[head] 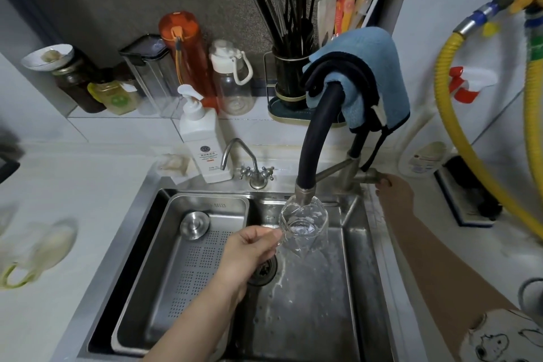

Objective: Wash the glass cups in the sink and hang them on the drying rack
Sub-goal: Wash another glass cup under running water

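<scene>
A clear glass cup (304,225) hangs over the steel sink (308,317), right under the nozzle of the black faucet hose (316,138). My left hand (249,253) pinches the cup's handle from the left. Water shows inside the cup and runs down to the sink floor. My right hand (393,188) grips the metal faucet lever (371,175) at the sink's right rear corner. No drying rack is visible.
A perforated steel tray (152,288) with a round lid (194,222) fills the sink's left half. A white soap pump bottle (202,138) and a small tap (239,156) stand behind. Bottles, a utensil holder (289,76), a blue cloth (370,67) and a yellow hose (458,126) crowd the back and right.
</scene>
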A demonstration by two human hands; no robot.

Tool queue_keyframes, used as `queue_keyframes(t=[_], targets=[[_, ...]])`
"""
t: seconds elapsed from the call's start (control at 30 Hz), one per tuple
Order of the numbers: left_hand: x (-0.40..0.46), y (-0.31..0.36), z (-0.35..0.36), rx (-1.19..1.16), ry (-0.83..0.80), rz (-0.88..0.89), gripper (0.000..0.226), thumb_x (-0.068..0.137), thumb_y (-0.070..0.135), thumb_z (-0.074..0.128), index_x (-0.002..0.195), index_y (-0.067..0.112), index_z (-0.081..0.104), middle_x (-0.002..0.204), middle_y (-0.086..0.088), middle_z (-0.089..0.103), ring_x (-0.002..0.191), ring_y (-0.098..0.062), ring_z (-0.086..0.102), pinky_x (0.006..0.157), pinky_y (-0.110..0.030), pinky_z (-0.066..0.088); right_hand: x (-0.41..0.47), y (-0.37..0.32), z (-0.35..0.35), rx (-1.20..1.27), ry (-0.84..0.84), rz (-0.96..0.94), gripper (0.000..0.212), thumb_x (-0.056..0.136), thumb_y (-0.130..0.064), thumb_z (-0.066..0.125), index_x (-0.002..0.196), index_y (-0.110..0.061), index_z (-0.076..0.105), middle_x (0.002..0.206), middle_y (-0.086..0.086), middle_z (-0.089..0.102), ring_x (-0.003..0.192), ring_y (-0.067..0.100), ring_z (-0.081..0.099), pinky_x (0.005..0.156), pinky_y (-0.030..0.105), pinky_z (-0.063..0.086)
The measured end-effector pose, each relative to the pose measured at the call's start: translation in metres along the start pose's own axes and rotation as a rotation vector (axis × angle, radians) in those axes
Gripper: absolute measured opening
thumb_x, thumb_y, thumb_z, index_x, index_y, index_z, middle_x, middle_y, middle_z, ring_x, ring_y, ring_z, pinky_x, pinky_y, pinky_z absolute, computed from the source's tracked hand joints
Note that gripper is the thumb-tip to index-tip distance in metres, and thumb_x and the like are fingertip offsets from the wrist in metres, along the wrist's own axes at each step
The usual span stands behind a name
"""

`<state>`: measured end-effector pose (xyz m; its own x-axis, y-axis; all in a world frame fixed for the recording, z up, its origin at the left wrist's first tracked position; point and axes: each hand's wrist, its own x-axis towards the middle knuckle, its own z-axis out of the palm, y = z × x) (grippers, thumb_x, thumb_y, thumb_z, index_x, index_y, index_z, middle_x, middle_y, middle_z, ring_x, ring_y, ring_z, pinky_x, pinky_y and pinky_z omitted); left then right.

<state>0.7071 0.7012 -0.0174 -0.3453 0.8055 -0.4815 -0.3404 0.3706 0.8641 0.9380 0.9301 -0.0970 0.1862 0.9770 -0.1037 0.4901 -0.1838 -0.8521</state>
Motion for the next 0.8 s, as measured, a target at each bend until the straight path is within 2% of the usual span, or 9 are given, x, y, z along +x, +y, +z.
queue_keyframes(t=[0.13,0.23,0.33,0.47,0.73,0.8], targets=[[0.0006,-0.0023,-0.0012,-0.009,0.002,-0.013,0.010,0.080,0.010,0.073,0.082,0.000,0.069,0.078,-0.013,0.064,0.082,-0.021,0.060,0.095,-0.040,0.051,-0.0012,0.0000,-0.0013,0.015,-0.004,-0.005,0.031,0.097,-0.007,0.039,0.116,0.000,0.063,0.106,0.025,0.065,0.100,0.042,0.060,0.095,0.053,0.047],[0.0007,-0.0025,-0.0005,-0.020,0.008,-0.020,0.008,0.080,0.009,0.073,0.081,0.002,0.069,0.076,-0.011,0.065,0.079,-0.019,0.061,0.092,-0.036,0.052,0.0000,-0.0035,-0.0048,-0.053,-0.018,-0.012,0.028,0.097,-0.010,0.042,0.110,0.002,0.064,0.102,0.023,0.065,0.090,0.032,0.059,0.092,0.047,0.047],[0.0014,-0.0027,-0.0008,-0.018,0.013,-0.022,0.007,0.080,0.008,0.073,0.080,0.002,0.069,0.076,-0.011,0.065,0.077,-0.018,0.061,0.087,-0.032,0.053,-0.0013,-0.0050,-0.0059,-0.069,-0.016,-0.011,0.027,0.097,-0.011,0.044,0.107,0.003,0.064,0.102,0.023,0.065,0.087,0.031,0.057,0.089,0.043,0.047],[0.0020,-0.0033,-0.0015,-0.015,0.016,-0.017,0.008,0.081,0.008,0.072,0.081,0.000,0.069,0.077,-0.013,0.063,0.076,-0.018,0.059,0.079,-0.026,0.053,-0.0002,0.0000,-0.0014,0.020,-0.001,-0.007,0.030,0.097,-0.007,0.040,0.115,0.003,0.062,0.106,0.026,0.065,0.102,0.042,0.060,0.096,0.052,0.047],[0.0016,-0.0062,-0.0030,0.005,0.006,-0.003,0.014,0.082,0.009,0.072,0.086,-0.004,0.069,0.083,-0.017,0.059,0.081,-0.022,0.056,0.082,-0.028,0.052,0.0000,0.0019,-0.0017,-0.003,-0.004,-0.015,0.029,0.095,-0.004,0.041,0.112,0.003,0.063,0.103,0.026,0.065,0.094,0.036,0.060,0.092,0.052,0.048],[0.0014,-0.0057,-0.0028,0.003,0.008,-0.003,0.010,0.083,0.009,0.071,0.084,-0.002,0.069,0.083,-0.017,0.059,0.082,-0.023,0.055,0.082,-0.029,0.051,0.0004,0.0022,-0.0017,0.004,0.002,-0.003,0.028,0.095,-0.005,0.042,0.111,0.001,0.063,0.103,0.026,0.066,0.098,0.040,0.061,0.093,0.053,0.048]])
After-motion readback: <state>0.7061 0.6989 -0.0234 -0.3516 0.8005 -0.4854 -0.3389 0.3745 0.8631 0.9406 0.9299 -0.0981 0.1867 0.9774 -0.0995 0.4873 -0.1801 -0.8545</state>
